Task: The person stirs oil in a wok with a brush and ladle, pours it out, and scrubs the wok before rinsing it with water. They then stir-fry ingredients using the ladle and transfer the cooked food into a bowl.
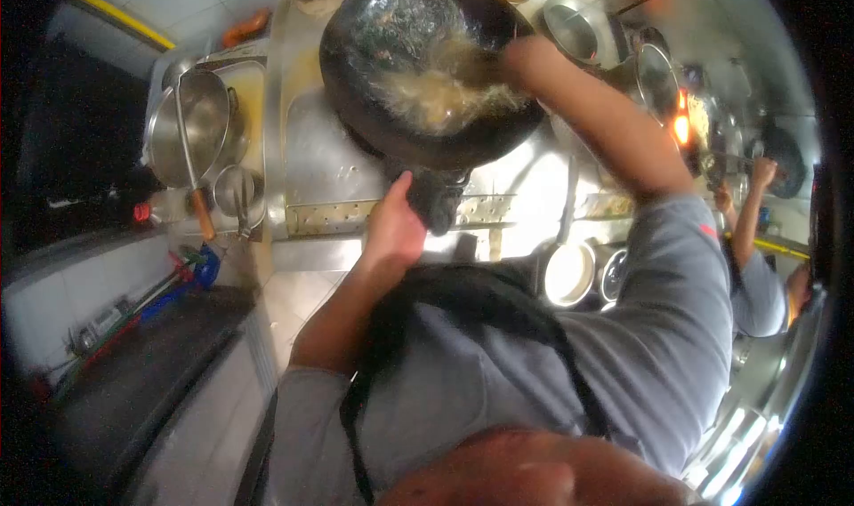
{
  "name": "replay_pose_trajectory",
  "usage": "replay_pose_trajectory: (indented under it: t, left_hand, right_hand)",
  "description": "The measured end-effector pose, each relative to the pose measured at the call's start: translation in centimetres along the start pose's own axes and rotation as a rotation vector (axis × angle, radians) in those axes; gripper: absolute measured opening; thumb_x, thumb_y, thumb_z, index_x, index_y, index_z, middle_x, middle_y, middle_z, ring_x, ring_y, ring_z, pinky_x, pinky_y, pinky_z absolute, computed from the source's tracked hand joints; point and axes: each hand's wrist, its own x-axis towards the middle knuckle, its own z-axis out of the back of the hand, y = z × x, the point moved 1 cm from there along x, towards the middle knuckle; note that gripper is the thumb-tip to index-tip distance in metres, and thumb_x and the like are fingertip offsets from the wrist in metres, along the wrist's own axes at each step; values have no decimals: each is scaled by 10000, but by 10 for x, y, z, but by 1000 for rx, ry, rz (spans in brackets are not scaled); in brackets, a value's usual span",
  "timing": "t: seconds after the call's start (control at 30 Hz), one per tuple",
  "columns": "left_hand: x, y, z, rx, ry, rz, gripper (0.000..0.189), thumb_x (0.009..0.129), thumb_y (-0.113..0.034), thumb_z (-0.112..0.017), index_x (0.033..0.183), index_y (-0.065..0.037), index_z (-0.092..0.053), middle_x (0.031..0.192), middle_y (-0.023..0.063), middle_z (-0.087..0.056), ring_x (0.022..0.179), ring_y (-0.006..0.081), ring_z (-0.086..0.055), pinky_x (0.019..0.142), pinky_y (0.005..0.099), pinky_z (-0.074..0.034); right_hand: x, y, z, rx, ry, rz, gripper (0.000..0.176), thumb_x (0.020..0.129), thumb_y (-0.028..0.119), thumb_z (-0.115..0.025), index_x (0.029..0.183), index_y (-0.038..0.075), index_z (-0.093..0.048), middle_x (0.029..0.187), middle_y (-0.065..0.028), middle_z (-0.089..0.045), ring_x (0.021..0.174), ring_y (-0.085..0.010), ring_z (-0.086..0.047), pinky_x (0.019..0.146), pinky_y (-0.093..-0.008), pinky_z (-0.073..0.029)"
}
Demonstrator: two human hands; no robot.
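A large black wok (356, 106) is tilted over the metal counter, with pale liquid (436, 101) splashing and blurred inside it. My left hand (398, 224) is wrapped round the dark cloth-like grip (433, 202) at the wok's near edge, its thumb pointing up. Over the wok's right side is my right hand (527, 63), smeared by motion. Its fingers are hidden, and I cannot make out what it holds.
At the left stand a metal pot (191, 128) with a wooden-handled tool and a small pot (238, 190). A strainer (569, 28) lies behind right. Flames (682, 119) show at the right, where another person (761, 284) works with a pan. White containers (569, 273) sit near my right side.
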Motion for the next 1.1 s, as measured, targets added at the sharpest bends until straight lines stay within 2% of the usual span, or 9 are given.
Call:
replay_pose_trajectory:
  t: [0.17,0.27,0.33,0.43,0.53,0.7,0.9,1.0,1.1]
  left_hand:
    - [31,16,32,-134,50,127,287,950,-239,-577,1146,-29,-578,1073,112,-664,917,246,-650,769,385,-540]
    - [30,12,16,-88,106,171,267,935,-231,-603,1100,-21,-606,1008,103,-683,843,228,-669,718,362,-550]
    - [33,11,7,-65,71,149,256,926,-224,-616,1079,-18,-616,976,97,-691,807,218,-675,692,352,-554]
    - [40,16,12,-10,-44,151,242,919,-196,-617,1080,-15,-612,957,98,-691,804,206,-674,661,348,-550]
    - [33,18,5,-34,-21,151,240,911,-187,-617,1079,-16,-613,946,103,-692,798,213,-674,662,350,-548]
    - [33,18,13,22,-6,206,211,910,-153,-598,1069,-16,-614,961,110,-687,818,230,-673,697,368,-551]
    - [41,18,12,-71,45,180,234,897,-182,-622,1056,-10,-616,960,109,-684,845,237,-671,718,355,-544]
    - [24,14,0,21,-38,123,241,885,-182,-633,1043,-2,-609,934,110,-679,805,238,-663,692,356,-540]
    - [12,13,-13,23,-77,60,233,881,-174,-633,1034,0,-605,916,113,-671,781,236,-654,659,358,-536]
  right_hand:
    - [84,27,-26,291,-243,-131,229,807,221,-667,966,66,-723,980,-135,-712,920,-298,-693,750,-422,-569]
    - [70,34,-60,380,-412,106,213,794,203,-662,949,68,-720,961,-132,-714,908,-295,-695,740,-429,-569]
    - [-6,31,-13,215,-34,-44,218,777,205,-664,948,81,-718,940,-135,-713,897,-317,-691,750,-440,-562]
    - [-61,19,8,260,-87,-143,223,764,223,-668,938,95,-721,931,-143,-708,908,-340,-682,771,-439,-552]
    - [-71,19,16,171,169,219,323,851,324,-575,1084,139,-699,981,-161,-690,893,-346,-665,787,-456,-528]
    - [66,30,-10,553,13,20,296,664,359,-784,782,90,-750,740,-111,-704,640,-254,-665,604,-421,-527]
    - [-17,29,28,333,301,298,297,761,274,-695,967,62,-726,875,-149,-704,725,-285,-686,699,-407,-557]
    - [-12,16,11,8,169,196,378,743,241,-706,1100,119,-697,915,-116,-716,840,-290,-696,728,-396,-550]
    - [60,22,-22,285,-14,-9,412,699,214,-749,1108,175,-708,939,-123,-716,870,-289,-693,761,-377,-542]
